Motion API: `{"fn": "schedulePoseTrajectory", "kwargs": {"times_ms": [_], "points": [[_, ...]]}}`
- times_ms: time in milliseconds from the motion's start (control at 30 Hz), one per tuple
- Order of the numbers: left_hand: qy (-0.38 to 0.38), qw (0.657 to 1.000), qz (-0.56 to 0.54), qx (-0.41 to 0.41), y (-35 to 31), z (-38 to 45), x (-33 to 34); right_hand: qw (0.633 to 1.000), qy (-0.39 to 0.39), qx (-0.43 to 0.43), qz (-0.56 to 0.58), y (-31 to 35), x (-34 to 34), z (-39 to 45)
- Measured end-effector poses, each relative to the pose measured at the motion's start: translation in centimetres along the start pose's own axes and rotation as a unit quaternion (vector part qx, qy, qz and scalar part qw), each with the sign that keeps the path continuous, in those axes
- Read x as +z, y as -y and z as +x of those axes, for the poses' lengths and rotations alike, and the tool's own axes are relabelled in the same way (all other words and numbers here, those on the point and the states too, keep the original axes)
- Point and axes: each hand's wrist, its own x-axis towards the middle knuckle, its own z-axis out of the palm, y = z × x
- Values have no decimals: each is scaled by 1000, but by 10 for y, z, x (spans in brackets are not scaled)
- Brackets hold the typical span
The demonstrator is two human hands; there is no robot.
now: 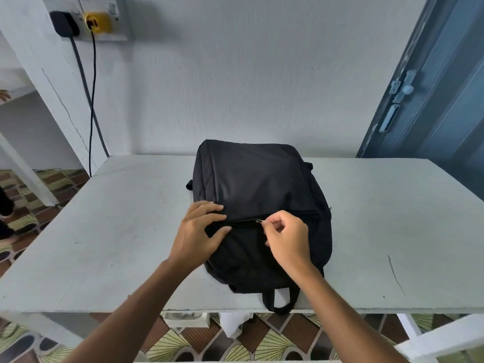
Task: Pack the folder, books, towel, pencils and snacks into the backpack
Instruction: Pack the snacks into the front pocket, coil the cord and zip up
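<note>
A black backpack [259,184] lies flat on the white table [117,231], its carry loop hanging over the near edge. My left hand [200,233] presses on the fabric at the left end of the front pocket zipper, fingers spread. My right hand [288,238] pinches the small metal zipper pull [259,220] near the middle of the zipper line. The folder, books, towel, pencils and snacks are not in view.
A wall stands right behind the table with a socket panel [97,22] and two cables hanging down at the left. A blue door [440,87] is at the right. Patterned floor tiles and white objects [230,324] show under the table.
</note>
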Motion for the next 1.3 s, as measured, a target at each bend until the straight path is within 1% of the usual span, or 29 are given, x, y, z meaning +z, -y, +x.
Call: {"fn": "schedulePoseTrajectory", "kwargs": {"times_ms": [200, 367, 533, 700, 800, 900, 1000, 1067, 1133, 1167, 1200, 1233, 1267, 1300], "points": [[1, 1000, -23, -10, 3, 0, -3, 998, -37, 26, -35, -8, -29, 13], [5, 999, -30, -9, 5, 0, -3, 998, -43, 36, -36, -11, -37, 15], [-3, 1000, -28, 5, 4, -1, -1, 999, 1, 36, 20, 2, -30, 6], [3, 1000, -14, 15, 0, -2, -1, 992, 37, 70, 99, 21, -10, -2], [-1, 998, 27, 58, -11, 3, 0, 985, 71, 75, 139, 36, 3, -10], [-26, 990, 75, 115, -19, 7, 6, 978, 99, 65, 170, 49, 13, -15], [-40, 989, 40, 137, -19, 9, 8, 976, 107, 55, 179, 54, 14, -14], [-49, 990, 15, 133, -17, 9, 6, 975, 123, 46, 179, 55, 11, -14], [-56, 991, 1, 122, -18, 9, 4, 975, 123, 25, 184, 54, 9, -16], [-61, 991, -4, 116, -19, 8, 4, 980, 102, -3, 173, 52, 9, -16], [-66, 992, -8, 110, -20, 8, 3, 988, 66, -52, 131, 49, 9, -15], [-70, 992, -12, 101, -22, 8, 3, 991, 30, -116, 52, 44, 11, -13], [-75, 993, -15, 88, -23, 7, 3, 984, 7, -174, -43, 39, 15, -12], [-81, 994, -18, 72, -24, 7, 2, 969, 2, -214, -123, 34, 19, -11]]}}
